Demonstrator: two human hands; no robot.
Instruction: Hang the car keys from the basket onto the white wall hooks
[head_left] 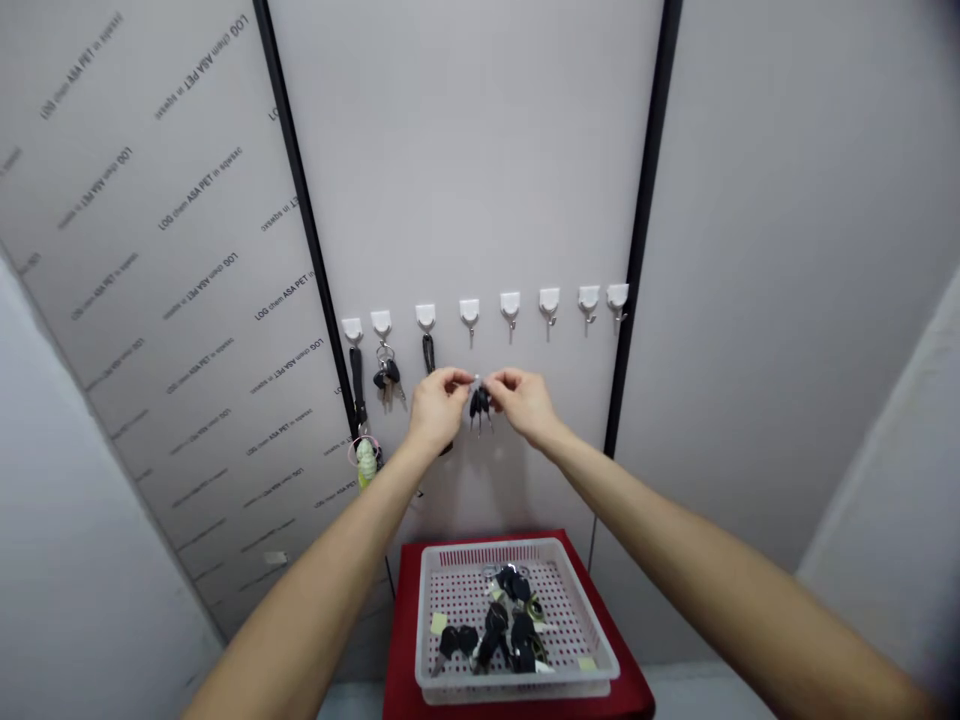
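Note:
My left hand [437,405] and my right hand [523,400] are raised to the wall and pinch a bunch of black keys [480,405] between them by its ring. The bunch hangs just below the fourth white hook [469,313] in a row of several wall hooks. The first three hooks at the left carry things: a black strap [358,385] with a green-white charm [365,461], a key bunch [388,375], and another black strap [428,353] partly behind my left hand. The hooks to the right are bare.
A white perforated basket [592,640] with several black keys and small yellow tags sits on a red stool [637,690] below the hooks. Black vertical strips [637,230] frame the grey wall panel. A printed film covers the left panel [150,250].

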